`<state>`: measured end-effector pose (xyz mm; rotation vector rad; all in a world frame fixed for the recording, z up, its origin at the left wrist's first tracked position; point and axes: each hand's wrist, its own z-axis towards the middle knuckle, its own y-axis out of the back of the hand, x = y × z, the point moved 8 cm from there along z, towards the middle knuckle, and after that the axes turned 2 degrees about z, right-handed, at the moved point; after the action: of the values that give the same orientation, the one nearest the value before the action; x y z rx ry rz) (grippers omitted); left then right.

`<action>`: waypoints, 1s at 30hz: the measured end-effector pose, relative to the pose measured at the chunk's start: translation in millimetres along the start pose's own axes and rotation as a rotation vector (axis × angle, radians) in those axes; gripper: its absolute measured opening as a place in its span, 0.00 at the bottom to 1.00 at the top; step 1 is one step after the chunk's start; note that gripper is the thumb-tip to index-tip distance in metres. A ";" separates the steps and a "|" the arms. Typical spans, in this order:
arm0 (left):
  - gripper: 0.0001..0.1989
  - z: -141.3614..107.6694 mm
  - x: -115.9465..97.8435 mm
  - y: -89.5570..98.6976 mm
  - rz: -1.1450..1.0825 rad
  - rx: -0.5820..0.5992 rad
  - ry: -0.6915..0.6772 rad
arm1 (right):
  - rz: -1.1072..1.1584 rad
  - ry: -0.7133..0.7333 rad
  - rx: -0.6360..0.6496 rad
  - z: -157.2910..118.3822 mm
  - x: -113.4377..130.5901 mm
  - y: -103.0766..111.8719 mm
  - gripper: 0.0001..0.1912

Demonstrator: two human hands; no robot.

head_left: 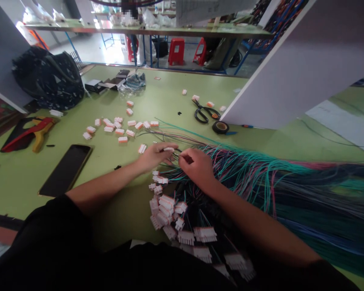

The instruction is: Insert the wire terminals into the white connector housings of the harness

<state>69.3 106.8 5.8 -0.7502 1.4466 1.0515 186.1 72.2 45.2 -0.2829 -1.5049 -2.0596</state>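
Observation:
My left hand is closed on a small white connector housing, which shows between thumb and fingers. Just to its right, my right hand pinches a thin wire close to that housing; the wire's tip is too small to make out. A thick bundle of green, pink and dark wires runs off to the right beneath my right forearm. Nearer my body lies a cluster of white connectors with orange edges, joined to wires. Loose white-and-orange connector housings are scattered on the table beyond my left hand.
On the green table lie a phone, red-and-yellow pliers, black scissors and a roll of black tape. A dark bag stands back left. A slanted white panel rises at right.

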 end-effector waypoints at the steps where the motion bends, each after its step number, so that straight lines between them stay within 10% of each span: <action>1: 0.12 0.4 4.7 0.1 -0.103 0.026 0.083 | 0.060 -0.020 -0.001 1.0 -2.5 0.3 0.06; 6: 0.04 -3.1 6.6 -1.7 -0.183 0.113 0.231 | 0.264 -0.073 0.018 2.9 -7.4 -0.5 0.07; 12: 0.03 -4.8 -8.5 1.8 0.009 0.017 0.065 | 0.344 -0.087 0.037 4.6 -6.9 -0.9 0.06; 30: 0.06 -7.0 -18.8 -8.5 -0.073 0.351 -0.070 | 0.615 -0.023 0.243 7.2 0.3 -9.6 0.05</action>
<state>77.1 95.0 22.3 -0.5040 1.4807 0.7336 179.4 80.7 40.1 -0.5895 -1.4342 -1.3836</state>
